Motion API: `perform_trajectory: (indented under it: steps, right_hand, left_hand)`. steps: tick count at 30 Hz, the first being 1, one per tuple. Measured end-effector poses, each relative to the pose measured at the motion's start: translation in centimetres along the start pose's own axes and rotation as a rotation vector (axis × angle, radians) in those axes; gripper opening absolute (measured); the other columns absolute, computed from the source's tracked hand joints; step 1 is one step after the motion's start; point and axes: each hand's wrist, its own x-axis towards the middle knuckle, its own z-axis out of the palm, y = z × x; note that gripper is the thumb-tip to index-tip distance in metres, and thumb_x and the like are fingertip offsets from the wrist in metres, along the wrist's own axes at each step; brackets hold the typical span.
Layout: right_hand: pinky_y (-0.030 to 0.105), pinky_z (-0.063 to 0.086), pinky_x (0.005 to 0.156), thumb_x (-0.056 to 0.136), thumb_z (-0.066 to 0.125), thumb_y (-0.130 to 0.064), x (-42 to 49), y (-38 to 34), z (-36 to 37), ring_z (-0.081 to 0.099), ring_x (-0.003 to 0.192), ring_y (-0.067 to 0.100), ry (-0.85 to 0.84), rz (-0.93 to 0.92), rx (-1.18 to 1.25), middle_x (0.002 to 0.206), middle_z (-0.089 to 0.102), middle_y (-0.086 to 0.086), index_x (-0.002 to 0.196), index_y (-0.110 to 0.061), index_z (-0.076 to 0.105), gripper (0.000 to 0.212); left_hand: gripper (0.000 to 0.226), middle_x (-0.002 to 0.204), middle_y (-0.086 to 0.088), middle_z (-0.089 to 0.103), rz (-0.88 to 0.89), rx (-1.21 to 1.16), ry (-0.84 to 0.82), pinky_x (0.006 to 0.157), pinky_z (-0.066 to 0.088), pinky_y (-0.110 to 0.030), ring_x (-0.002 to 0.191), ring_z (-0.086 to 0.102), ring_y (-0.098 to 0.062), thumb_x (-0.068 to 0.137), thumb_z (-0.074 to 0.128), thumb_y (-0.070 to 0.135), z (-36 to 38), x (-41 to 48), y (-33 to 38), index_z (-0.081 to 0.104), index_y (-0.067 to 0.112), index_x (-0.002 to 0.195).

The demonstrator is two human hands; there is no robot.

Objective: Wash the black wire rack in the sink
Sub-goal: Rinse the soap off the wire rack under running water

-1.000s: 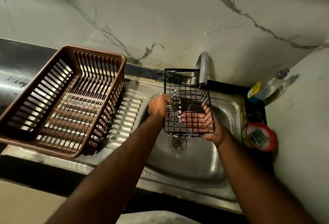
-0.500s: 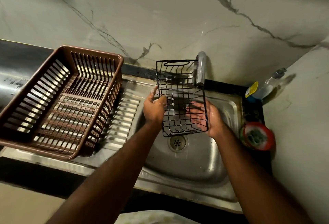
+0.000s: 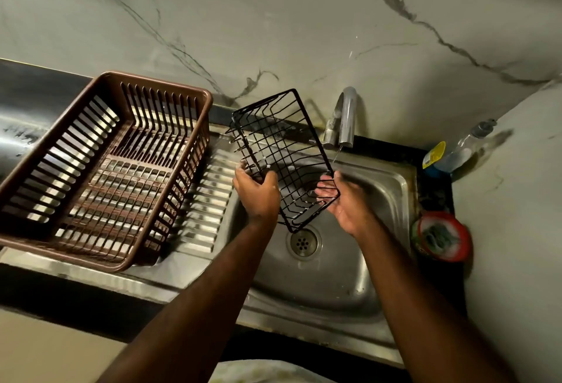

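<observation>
The black wire rack (image 3: pixel 281 151) hangs tilted over the steel sink (image 3: pixel 328 273), its far end leaning left of the tap (image 3: pixel 346 118). My left hand (image 3: pixel 257 194) grips the rack's left edge with curled fingers. My right hand (image 3: pixel 346 200) holds the near right corner, its fingers showing through the wires. A thin trickle of water falls from the tap beside the rack's right edge. The drain (image 3: pixel 302 241) lies just below the rack's lowest corner.
A brown plastic dish basket (image 3: pixel 100 169) sits tilted on the ribbed steel drainboard (image 3: pixel 209 200) at the left. A clear soap bottle (image 3: pixel 456 151) with a yellow label leans in the right corner. A red-rimmed tub with a scrubber (image 3: pixel 441 236) stands right of the sink.
The rack has been lifted and swung leftward, out from under the tap, and now tilts with its far end to the left. Both hands shifted to its near end.
</observation>
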Motion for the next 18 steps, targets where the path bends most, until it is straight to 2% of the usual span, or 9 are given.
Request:
perform_trajectory:
  steps: [2,4,7,10,14,18]
  right_hand:
    - [0.038,0.058,0.079,0.104,0.052,-0.03,0.4,0.4,0.3,0.073,0.093,0.027,0.073,-0.117,-0.181,0.107,0.073,0.017,0.109,-0.009,0.068,0.027]
    - [0.037,0.06,0.08,0.102,0.055,-0.019,0.5,0.4,0.6,0.072,0.088,0.027,0.104,-0.218,-0.357,0.106,0.072,0.022,0.114,-0.002,0.066,0.023]
    - [0.017,0.057,0.073,0.1,0.058,-0.01,0.2,-0.3,1.0,0.07,0.093,0.018,0.063,-0.334,-0.579,0.109,0.072,0.01,0.125,-0.001,0.063,0.027]
    - [0.02,0.059,0.076,0.096,0.062,-0.004,0.1,-1.4,1.5,0.071,0.096,0.016,0.057,-0.401,-0.601,0.11,0.072,0.009,0.123,0.0,0.064,0.028]
    - [0.031,0.062,0.071,0.094,0.069,-0.015,0.3,-2.9,2.4,0.076,0.081,0.02,0.126,-0.446,-0.501,0.084,0.075,0.006,0.096,-0.015,0.071,0.003]
    - [0.038,0.063,0.067,0.096,0.067,-0.028,1.1,-4.1,2.1,0.076,0.073,0.021,0.105,-0.393,-0.588,0.076,0.075,0.008,0.088,-0.011,0.073,0.02]
  left_hand:
    - [0.077,0.145,-0.017,0.041,0.042,0.101,0.007,0.102,0.055,-0.046,0.123,0.054,-0.026,0.085,0.067,0.018,0.0,-0.1,1.0,0.033,0.01,0.154]
    - [0.077,0.148,-0.015,0.036,0.082,0.211,0.026,0.109,0.048,-0.04,0.131,0.047,-0.025,0.09,0.068,0.014,0.1,0.1,1.8,0.029,0.004,0.156]
    - [0.081,0.145,-0.013,0.037,0.13,0.375,0.017,0.102,0.043,-0.027,0.128,0.046,-0.023,0.09,0.07,0.023,0.1,0.7,2.8,0.028,0.003,0.157]
    - [0.084,0.148,-0.012,0.036,0.162,0.474,-0.02,0.095,0.036,-0.022,0.123,0.044,-0.019,0.09,0.071,0.028,0.3,0.9,4.0,0.028,0.005,0.157]
    - [0.077,0.145,-0.013,0.04,0.156,0.495,-0.036,0.088,0.038,-0.027,0.111,0.037,-0.012,0.09,0.069,0.032,0.9,1.1,4.8,0.034,0.007,0.154]
    - [0.076,0.144,-0.014,0.041,0.139,0.497,-0.038,0.087,0.041,-0.03,0.111,0.04,-0.015,0.088,0.069,0.031,1.2,1.1,4.5,0.036,0.007,0.153]
